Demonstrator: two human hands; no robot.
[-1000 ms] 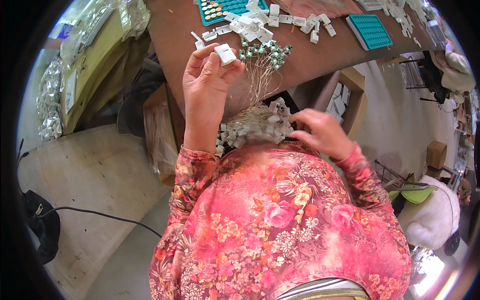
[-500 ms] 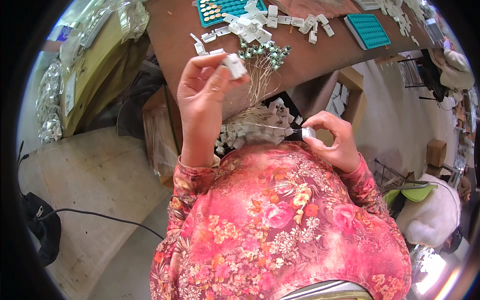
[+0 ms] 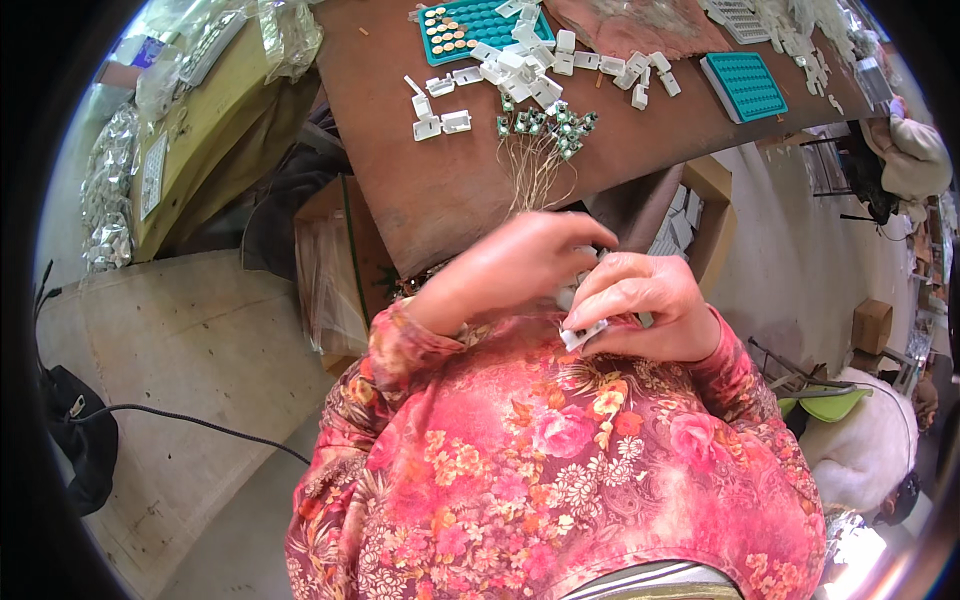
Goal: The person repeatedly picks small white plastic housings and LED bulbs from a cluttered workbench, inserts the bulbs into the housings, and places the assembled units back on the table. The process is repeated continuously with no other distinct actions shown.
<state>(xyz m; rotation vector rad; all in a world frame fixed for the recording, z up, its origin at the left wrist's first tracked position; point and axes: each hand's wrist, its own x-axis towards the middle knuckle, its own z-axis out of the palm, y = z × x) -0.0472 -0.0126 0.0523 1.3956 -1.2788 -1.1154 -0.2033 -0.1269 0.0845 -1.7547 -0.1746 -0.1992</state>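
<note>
In front of my floral top, my right hand (image 3: 645,305) pinches a small white plastic housing (image 3: 582,336) between thumb and fingers. Its hollow side shows a dark spot inside. My left hand (image 3: 530,262) lies just left of the right one, its fingers reaching toward it and smeared by motion. Whether the left fingers hold anything cannot be made out. Beyond the hands, a bunch of small green circuit boards (image 3: 548,128) rests at the table edge, their thin pale wires (image 3: 532,180) trailing down toward my lap. My hands mostly cover the pile of white parts there.
On the brown table (image 3: 400,200) lie loose white housings (image 3: 515,70) and a teal tray (image 3: 483,50) partly filled with round brass-coloured discs. A second teal tray (image 3: 745,87) sits to the right. Cardboard boxes (image 3: 712,215) stand below the table edge.
My left hand has come down and right from above the table edge, where it held a white housing. My right hand has moved slightly down and left, turning its housing.
</note>
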